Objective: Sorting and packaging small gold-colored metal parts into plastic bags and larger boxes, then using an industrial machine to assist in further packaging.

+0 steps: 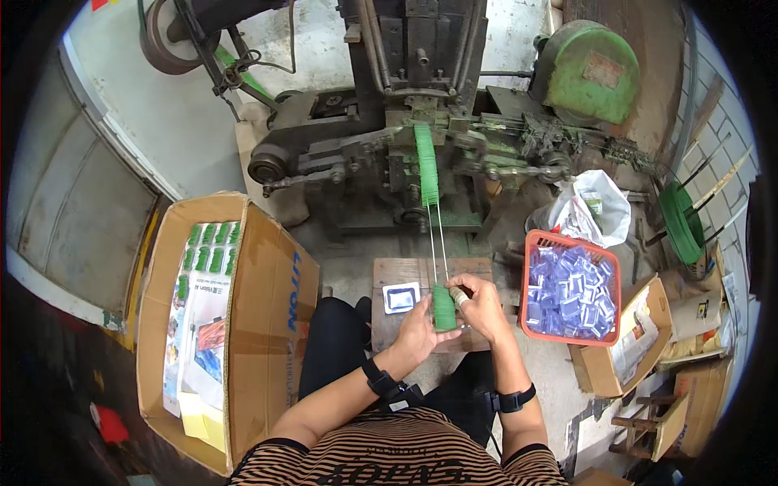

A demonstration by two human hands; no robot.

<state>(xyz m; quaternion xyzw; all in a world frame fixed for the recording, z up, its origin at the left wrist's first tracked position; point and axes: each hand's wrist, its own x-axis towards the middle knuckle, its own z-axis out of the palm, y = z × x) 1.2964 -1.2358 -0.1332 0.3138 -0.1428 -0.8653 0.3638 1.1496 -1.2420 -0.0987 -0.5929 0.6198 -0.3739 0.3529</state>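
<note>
My left hand (415, 334) is wrapped around the lower part of a stack of thin green pieces (444, 308) over the wooden board. My right hand (481, 308) closes on the upper right side of the same stack, with a pale band around one finger. Two thin metal rods (438, 239) run from the stack up to the machine. Higher up, a longer column of similar green pieces (427, 166) sits on the rods at the machine's front. A small white tray with a dark blue inside (400, 298) lies on the wooden board (391, 330), left of my hands.
A dark machine (417, 57) with a green wheel guard (585, 73) stands ahead. At right, a red basket (528, 279) holds clear bluish plastic cases, near a white bag (604, 212). On the left stands a cardboard box (263, 324) with green packs and papers on top.
</note>
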